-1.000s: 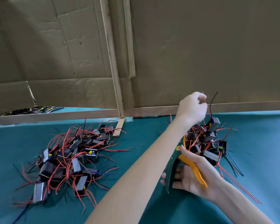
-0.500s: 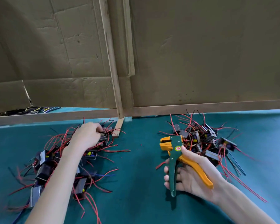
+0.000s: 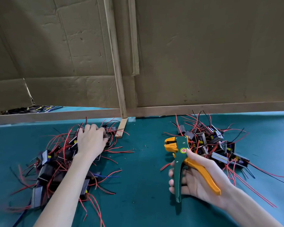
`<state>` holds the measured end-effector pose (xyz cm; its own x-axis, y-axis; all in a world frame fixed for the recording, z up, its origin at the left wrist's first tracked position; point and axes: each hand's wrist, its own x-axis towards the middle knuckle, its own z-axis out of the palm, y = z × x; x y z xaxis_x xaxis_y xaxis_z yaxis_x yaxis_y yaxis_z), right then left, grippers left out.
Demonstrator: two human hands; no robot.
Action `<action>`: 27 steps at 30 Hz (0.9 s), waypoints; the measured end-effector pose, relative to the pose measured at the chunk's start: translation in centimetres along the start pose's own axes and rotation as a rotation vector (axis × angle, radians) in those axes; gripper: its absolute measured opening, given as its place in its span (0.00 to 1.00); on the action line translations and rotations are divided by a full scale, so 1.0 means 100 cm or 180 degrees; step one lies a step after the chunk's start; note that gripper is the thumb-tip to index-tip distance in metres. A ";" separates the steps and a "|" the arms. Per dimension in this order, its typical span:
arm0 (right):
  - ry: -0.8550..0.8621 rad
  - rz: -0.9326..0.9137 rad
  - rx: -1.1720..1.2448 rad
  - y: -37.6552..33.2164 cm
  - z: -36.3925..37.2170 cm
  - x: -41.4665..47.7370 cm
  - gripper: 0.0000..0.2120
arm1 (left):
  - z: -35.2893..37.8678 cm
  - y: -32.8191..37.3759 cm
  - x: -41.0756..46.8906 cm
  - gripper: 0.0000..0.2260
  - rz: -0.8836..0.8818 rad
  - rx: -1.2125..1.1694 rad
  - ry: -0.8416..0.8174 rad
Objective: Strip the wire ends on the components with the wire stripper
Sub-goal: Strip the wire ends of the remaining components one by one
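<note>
Cardboard wall is closing off the far edge of the teal cloth table. Bare cloth is running open between two heaps, from the wall down to the near edge. Left heap of components, black blocks with red and black wires, is lying at left. Right heap is sitting far right, near the wall. Left hand is resting on the left heap's far end, fingers curled close together over the blocks; cannot tell if it is pinching one. Right hand is holding the wire stripper just beside the right heap: fingers wrapping the green handle, orange handle lying across the palm, thumb touching the head, handles spread apart.
</note>
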<state>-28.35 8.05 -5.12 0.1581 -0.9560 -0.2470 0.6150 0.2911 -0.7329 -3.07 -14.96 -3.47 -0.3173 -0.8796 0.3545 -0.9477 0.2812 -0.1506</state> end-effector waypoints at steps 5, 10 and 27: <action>-0.0047 0.0017 0.0135 -0.001 0.001 -0.002 0.24 | -0.005 -0.003 -0.002 0.12 0.0140 -0.0398 -0.0004; -0.0037 -0.0052 0.0143 -0.003 0.006 -0.004 0.22 | -0.041 0.011 -0.001 0.10 0.0210 -0.1453 0.0466; 0.0388 -0.0906 0.0298 -0.013 0.018 -0.015 0.12 | -0.053 0.088 -0.045 0.23 0.1476 -0.1625 -0.1773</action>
<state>-28.03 8.99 -2.67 -0.1207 -0.9856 -0.1188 0.6905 0.0026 -0.7233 -10.16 -6.47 -1.46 -0.7373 -0.6562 -0.1606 -0.6689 0.6757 0.3099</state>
